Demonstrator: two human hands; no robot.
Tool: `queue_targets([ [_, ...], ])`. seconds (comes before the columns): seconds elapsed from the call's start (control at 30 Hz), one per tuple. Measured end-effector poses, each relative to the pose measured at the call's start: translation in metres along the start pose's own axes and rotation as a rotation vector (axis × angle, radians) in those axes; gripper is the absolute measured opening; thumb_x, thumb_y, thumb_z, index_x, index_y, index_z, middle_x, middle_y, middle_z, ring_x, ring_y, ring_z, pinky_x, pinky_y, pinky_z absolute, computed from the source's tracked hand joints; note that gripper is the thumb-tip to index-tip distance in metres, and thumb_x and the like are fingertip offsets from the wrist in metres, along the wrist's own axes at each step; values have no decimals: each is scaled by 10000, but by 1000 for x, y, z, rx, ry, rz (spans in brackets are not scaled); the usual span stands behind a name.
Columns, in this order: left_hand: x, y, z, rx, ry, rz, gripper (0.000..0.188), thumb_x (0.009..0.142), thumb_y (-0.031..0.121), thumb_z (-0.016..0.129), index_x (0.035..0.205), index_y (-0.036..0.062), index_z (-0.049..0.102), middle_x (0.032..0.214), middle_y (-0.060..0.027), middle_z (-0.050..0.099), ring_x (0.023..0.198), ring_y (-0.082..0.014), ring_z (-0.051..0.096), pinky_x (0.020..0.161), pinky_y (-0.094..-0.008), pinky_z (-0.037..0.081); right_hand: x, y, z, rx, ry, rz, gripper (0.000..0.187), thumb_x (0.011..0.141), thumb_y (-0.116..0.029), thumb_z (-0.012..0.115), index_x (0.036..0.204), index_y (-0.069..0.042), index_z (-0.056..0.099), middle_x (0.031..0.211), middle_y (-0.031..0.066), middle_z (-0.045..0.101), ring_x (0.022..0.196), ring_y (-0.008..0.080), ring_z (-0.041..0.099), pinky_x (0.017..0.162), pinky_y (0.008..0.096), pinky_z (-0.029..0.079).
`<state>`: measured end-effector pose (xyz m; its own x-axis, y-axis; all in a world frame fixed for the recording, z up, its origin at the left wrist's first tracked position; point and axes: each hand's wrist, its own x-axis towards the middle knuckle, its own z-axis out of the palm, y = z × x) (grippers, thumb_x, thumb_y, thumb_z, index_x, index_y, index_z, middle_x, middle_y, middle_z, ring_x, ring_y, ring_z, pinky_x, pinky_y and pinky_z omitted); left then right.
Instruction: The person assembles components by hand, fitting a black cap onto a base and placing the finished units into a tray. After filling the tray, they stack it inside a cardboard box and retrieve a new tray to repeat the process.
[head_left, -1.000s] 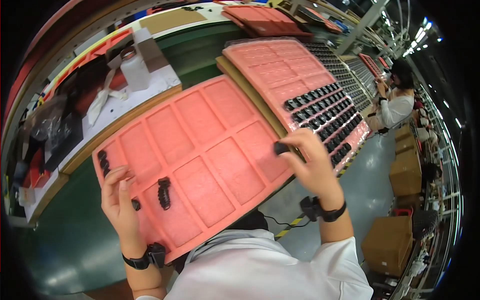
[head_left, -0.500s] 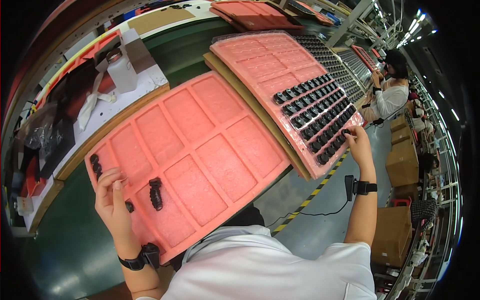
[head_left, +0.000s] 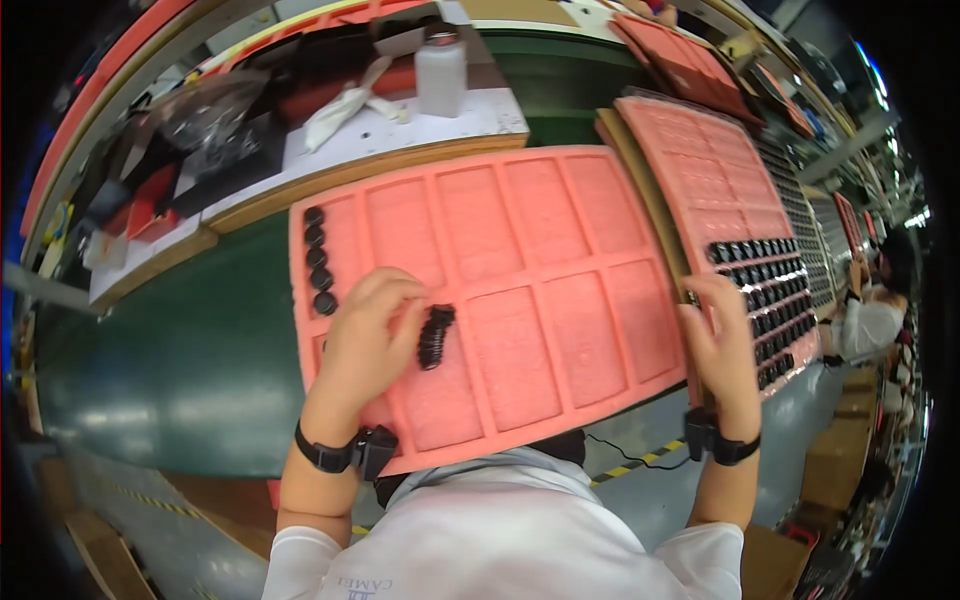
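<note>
A pink foam tray (head_left: 515, 350) with shallow rectangular compartments lies before me. My left hand (head_left: 370, 335) hovers over its left part, fingers bent and thumb a little apart, and nothing shows in them. Just right of the fingertips, a curved stack of black ring-like parts (head_left: 433, 340) lies in a compartment. Several round black parts (head_left: 318, 255) stand in a column along the left compartment, partly hidden by that hand. Over the gap to the right, my right hand (head_left: 722, 340) has its thumb and fingers closed round a small black part (head_left: 692, 297), blurred.
To the right, a clear plastic tray (head_left: 720, 185) on pink foam bears rows of black parts (head_left: 765, 300). Behind the work stand a white bottle (head_left: 441, 75) and a white cloth (head_left: 340, 115) on a raised shelf. Another person (head_left: 870, 320) works at far right.
My view has turned right-to-left toward the foam tray. My right hand has left the rows of black parts and come back leftward. My left hand has moved beside the stack.
</note>
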<state>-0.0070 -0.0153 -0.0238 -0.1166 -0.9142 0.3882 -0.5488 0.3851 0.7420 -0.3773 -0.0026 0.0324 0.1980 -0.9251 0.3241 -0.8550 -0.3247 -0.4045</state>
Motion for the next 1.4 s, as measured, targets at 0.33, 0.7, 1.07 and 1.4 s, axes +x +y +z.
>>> queue_targets([
  [0.33, -9, 2, -9, 253, -338, -19, 202, 748, 2, 575, 899, 57, 697, 855, -84, 613, 812, -276, 606, 695, -366, 494, 78, -106, 153, 378, -505, -438, 272, 794, -40, 632, 1065, -27, 613, 1017, 131, 577, 991, 320, 539, 876, 388, 445],
  [0.7, -11, 3, -11, 305, -396, -73, 221, 771, 28, 560, 934, 77, 701, 836, -76, 604, 804, -264, 603, 685, -368, 494, 86, -112, 155, 515, -567, -305, 194, 770, 49, 620, 946, -14, 569, 928, 112, 562, 896, 256, 589, 771, 335, 489],
  [1.07, 4, -17, -74, -661, 551, -267, 138, 888, 5, 536, 991, 0, 627, 897, -67, 647, 698, -79, 558, 619, -207, 465, 91, -172, 153, 478, -669, -496, 207, 759, 44, 624, 947, -17, 566, 926, 102, 560, 861, 255, 598, 737, 339, 499],
  [1.4, 8, -26, -72, -785, 638, -238, 131, 882, 1, 539, 985, -10, 618, 885, -54, 647, 672, -53, 540, 600, -188, 453, 96, -210, 198, 159, -637, -776, 213, 740, -27, 667, 937, -22, 586, 931, 114, 567, 902, 306, 586, 752, 389, 484],
])
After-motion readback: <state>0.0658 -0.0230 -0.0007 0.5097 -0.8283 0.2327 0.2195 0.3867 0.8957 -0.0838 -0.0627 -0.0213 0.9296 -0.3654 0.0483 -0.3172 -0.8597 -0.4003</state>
